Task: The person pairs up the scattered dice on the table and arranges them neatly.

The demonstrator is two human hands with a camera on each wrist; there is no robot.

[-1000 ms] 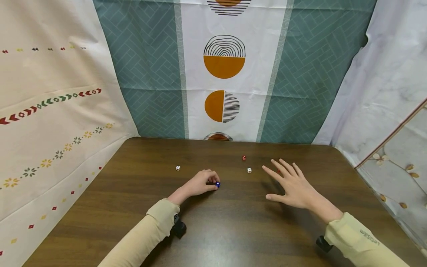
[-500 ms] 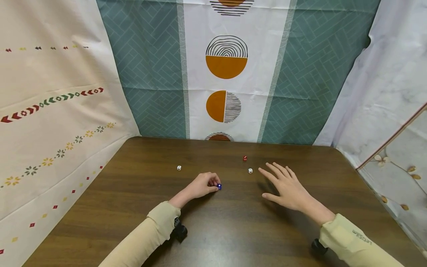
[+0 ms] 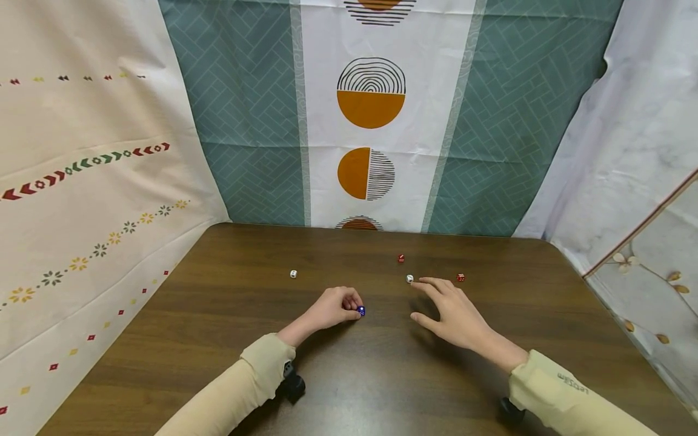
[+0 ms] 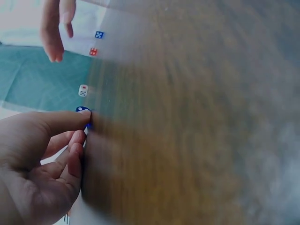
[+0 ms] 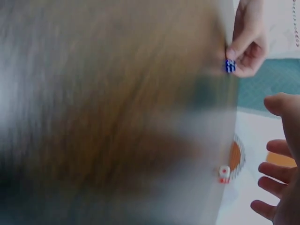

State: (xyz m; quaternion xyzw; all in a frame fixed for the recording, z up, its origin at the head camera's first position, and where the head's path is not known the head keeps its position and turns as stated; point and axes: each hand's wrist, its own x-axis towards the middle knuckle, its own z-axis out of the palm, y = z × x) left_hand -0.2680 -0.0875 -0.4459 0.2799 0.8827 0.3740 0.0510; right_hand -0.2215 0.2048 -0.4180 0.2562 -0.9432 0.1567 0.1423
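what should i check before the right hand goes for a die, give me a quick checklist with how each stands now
1. Left hand has its blue die secured: ok, pinched.
2. Right hand free to pick up: ok, holding nothing.
3. Right hand clear of the nearest white die: ok, the right wrist view shows a gap.
4. Rightmost red die visible from the head: ok.
5. Second blue die visible from the head: not ok, it shows only in the left wrist view.
6. Pinched die lifted off the table: cannot tell.
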